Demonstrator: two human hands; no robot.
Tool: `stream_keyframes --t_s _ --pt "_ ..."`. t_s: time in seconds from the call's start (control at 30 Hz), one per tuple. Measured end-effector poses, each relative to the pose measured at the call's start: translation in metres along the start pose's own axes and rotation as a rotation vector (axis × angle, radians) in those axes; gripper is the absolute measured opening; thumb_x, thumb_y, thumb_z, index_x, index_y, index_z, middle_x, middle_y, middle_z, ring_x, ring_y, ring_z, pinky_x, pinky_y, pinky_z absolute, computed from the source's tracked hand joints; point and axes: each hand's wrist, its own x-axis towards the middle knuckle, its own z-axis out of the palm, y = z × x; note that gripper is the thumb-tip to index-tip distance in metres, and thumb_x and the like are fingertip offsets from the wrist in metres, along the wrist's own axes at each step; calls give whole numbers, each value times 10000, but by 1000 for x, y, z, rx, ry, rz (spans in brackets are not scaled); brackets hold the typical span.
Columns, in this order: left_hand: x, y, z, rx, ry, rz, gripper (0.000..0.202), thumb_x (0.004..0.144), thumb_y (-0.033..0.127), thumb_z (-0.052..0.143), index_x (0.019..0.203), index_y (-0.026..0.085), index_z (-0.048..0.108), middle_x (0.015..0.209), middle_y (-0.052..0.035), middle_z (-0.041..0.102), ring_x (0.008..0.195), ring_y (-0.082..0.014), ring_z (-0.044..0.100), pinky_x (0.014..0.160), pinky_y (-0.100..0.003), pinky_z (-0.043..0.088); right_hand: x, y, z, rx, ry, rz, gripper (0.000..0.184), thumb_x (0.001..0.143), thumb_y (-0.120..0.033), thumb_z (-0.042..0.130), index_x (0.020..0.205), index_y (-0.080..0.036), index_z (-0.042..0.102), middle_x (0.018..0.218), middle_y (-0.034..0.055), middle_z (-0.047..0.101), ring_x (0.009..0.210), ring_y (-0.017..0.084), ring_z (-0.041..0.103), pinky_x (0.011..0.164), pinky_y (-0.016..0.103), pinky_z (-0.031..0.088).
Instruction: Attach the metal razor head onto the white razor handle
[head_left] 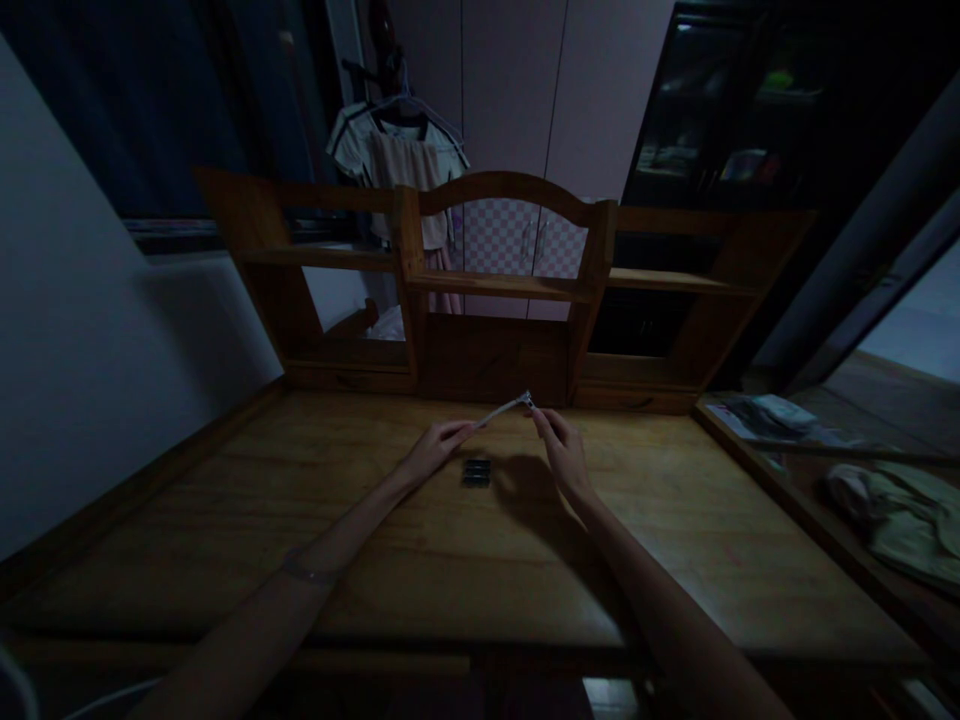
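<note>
A thin, pale strip [499, 411] stretches between my two hands above the wooden desk, rising slightly to the right. My left hand [437, 447] is closed on its lower left end in a pinch. At the upper right end sits a small shiny metal piece [527, 399], partly dark; my right hand [561, 447] pinches it between thumb and fingers. The exact kind of the strip is too small and dim to tell. Beneath and between the hands, three short dark bars [476, 473] lie side by side on the desk.
The wooden desk [360, 560] carries a shelf unit [499, 287] along its back edge. To the right lie papers and a plastic bag [780, 412], with crumpled clothing [915, 520] nearer. A wall [67, 330] bounds the left side. Light is dim.
</note>
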Motion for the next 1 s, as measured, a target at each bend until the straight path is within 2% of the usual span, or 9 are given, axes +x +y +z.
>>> stream_keyframes --t_s 0.13,0.23,0.37,0.47,0.57,0.77,0.93,1.0 --pt "3 -9 -4 -153 -5 -56 589 826 540 541 1226 111 596 527 69 270 402 -50 206 394 -188 117 0 -1 0 -2 -2 8 380 898 -485 468 960 -178 682 868 32 635 789 170 537 678 253 383" --pt "2 -10 -5 -225 -51 -66 584 837 526 538 1253 118 570 531 79 230 388 -44 187 376 -183 102 0 -1 0 3 -2 11 381 897 -487 467 960 -179 681 867 31 636 786 170 539 679 254 384" --pt "-2 -5 -2 -175 -120 -74 575 866 516 503 1282 123 549 489 86 218 365 -51 197 362 -185 101 0 -1 -1 -5 -1 12 401 889 -508 465 958 -179 684 850 36 639 784 180 541 672 259 389" --pt "-1 -4 -2 -133 -91 -84 580 856 521 516 1262 110 565 476 85 234 364 -50 209 365 -185 99 1 -1 -1 -6 -1 9 396 890 -504 464 953 -181 684 845 35 636 781 179 539 672 259 387" --pt "0 -6 -3 -182 -64 -79 578 846 522 528 1245 106 576 488 89 216 364 -47 198 364 -184 105 1 0 -1 -2 10 9 380 893 -492 468 952 -183 681 849 31 632 778 174 536 675 257 381" --pt "-1 -3 -1 -163 -117 -72 569 863 516 508 1264 117 565 476 86 230 363 -49 206 366 -184 106 1 0 -1 -2 7 19 390 888 -503 472 940 -179 683 841 28 630 768 170 532 669 253 377" --pt "-1 -3 -2 -178 -70 -77 568 855 523 516 1253 122 573 482 90 202 362 -49 190 369 -189 93 1 0 -1 -1 13 24 409 879 -523 470 939 -179 684 832 31 631 777 177 535 677 258 384" --pt "-1 -3 -2 -210 -85 -71 570 856 519 516 1260 120 566 490 92 192 365 -49 180 369 -190 101 1 0 -1 -3 15 22 404 881 -518 470 943 -181 683 837 31 631 778 177 536 677 259 384"
